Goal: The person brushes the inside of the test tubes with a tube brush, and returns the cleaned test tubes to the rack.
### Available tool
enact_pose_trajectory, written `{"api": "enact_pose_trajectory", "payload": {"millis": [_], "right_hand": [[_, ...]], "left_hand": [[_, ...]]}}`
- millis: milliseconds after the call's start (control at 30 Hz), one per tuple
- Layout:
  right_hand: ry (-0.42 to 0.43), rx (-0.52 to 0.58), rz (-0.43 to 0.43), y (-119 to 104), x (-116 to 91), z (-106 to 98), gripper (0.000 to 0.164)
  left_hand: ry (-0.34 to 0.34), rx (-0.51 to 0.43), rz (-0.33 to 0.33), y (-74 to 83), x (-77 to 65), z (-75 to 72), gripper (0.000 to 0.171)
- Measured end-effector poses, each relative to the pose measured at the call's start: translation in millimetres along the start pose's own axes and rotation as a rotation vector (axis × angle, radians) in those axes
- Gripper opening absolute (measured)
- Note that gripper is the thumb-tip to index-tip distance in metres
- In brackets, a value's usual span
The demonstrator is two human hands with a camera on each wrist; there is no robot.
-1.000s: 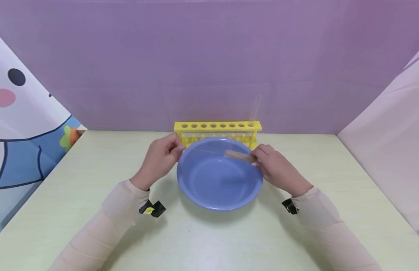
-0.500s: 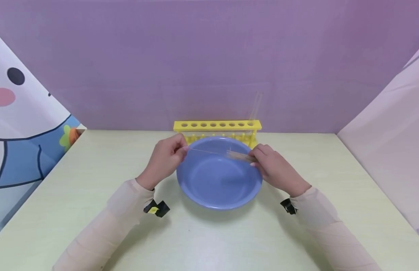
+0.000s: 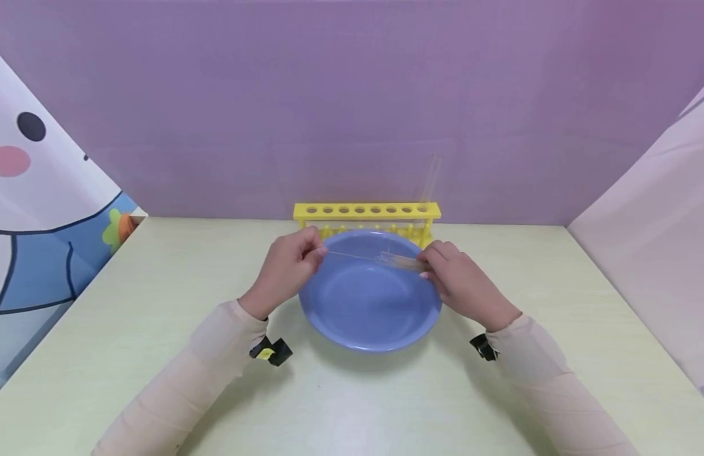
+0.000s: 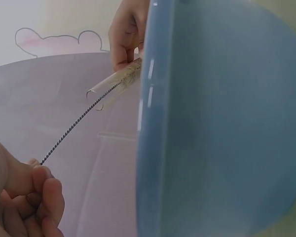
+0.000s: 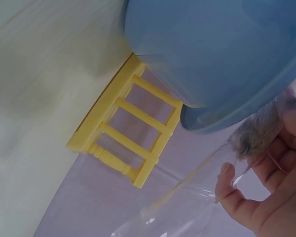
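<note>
Over the blue basin (image 3: 369, 316), my right hand (image 3: 466, 285) grips a clear test tube (image 3: 389, 259), which lies slanted with its mouth toward the left. My left hand (image 3: 289, 269) pinches the end of a test tube brush by its thin twisted wire (image 4: 74, 126). The wire runs into the tube's mouth in the left wrist view, and pale bristles (image 4: 129, 74) sit inside the glass. From the right wrist view, the bristles (image 5: 254, 140) show as a dark tuft near my right fingers. Part of the tube is hidden behind the right hand.
Behind the basin stands a yellow test tube rack (image 3: 366, 211) with a row of holes. A clear tube (image 3: 433, 180) rises from its right end. A purple cloth (image 3: 352, 107) hangs along the back edge of the pale table (image 3: 352, 405).
My left hand has moved right toward the tube's mouth, and less wire shows between it and the glass. The right hand and tube have stayed almost in place.
</note>
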State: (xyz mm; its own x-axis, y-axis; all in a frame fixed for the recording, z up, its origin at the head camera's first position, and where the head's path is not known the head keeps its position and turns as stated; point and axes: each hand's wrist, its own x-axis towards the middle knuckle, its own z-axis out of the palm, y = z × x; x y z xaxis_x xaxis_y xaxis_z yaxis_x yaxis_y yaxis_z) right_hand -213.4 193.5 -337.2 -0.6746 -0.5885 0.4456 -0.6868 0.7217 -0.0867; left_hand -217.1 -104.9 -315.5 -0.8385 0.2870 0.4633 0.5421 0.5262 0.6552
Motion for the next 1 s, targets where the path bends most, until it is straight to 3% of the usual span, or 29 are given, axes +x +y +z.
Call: {"api": "enact_pose_trajectory", "payload": {"millis": [1000], "right_hand": [[0.079, 0.016, -0.053, -6, 4, 6, 0.023]], "left_hand": [[-0.022, 0.004, 0.001, 3.9, 1.9, 19.0, 0.018]]}}
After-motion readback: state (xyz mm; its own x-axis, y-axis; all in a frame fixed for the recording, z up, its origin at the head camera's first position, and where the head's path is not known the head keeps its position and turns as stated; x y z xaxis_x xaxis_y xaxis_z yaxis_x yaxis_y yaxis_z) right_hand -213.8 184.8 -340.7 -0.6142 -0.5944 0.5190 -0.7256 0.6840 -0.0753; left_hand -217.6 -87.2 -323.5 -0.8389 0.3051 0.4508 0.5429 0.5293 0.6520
